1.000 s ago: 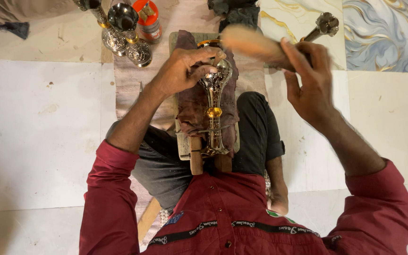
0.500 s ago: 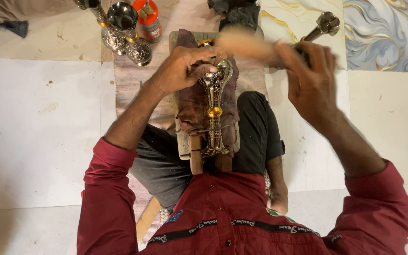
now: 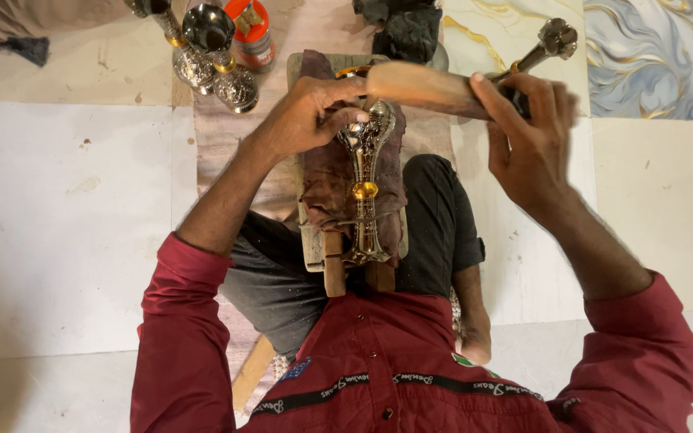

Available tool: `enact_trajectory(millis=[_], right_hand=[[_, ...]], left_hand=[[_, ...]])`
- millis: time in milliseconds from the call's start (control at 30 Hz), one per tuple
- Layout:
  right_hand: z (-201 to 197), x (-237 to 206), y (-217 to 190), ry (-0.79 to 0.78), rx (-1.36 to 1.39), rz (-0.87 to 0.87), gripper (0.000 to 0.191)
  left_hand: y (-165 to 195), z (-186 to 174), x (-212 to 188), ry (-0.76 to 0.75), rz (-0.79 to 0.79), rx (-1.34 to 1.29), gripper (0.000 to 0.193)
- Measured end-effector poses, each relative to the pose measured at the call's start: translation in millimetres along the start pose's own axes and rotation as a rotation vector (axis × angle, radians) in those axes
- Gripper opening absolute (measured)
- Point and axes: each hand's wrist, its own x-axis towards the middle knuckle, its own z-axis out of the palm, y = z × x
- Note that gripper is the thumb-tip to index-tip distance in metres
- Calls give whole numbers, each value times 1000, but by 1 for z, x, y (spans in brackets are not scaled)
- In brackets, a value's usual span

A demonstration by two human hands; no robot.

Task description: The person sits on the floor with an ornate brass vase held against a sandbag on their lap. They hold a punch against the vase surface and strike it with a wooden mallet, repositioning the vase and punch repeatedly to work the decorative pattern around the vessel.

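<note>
Soft, even daylight fills the frame, casting only faint shadows on the pale floor (image 3: 58,240), glinting off the polished metal goblet (image 3: 365,188), while motion blur smears the wooden mallet (image 3: 423,87) at upper centre.

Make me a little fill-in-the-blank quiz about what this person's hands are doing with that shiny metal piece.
1. The left hand presses on the top of a silver and gold ornate metal piece that lies on a dark ____ cloth.
2. The right hand grips a ____ mallet.
3. The person's sleeves are ____ in colour.
4. Near the left hand stand silver goblets beside an ____ container.

Missing words: brown; wooden; red; orange
</note>
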Motion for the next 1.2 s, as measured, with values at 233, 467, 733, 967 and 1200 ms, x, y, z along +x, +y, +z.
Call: enact_trajectory(millis=[233,467,733,967,1200], right_hand=[[5,-7,-1,55,191,49,55],[16,-17,0,222,411,67,54],[55,-54,6,-102,-6,231,54],[80,-85,-11,-11,421,390,62],[92,-93,-20,-43,391,420,63]], left_hand=[[3,-2,0,1,-22,51,41],[2,0,1,13,-64,55,43],[-11,18,-12,227,-15,-16,39],[-8,43,-42,540,-163,-356,49],[-1,59,-54,536,-204,-327,42]])
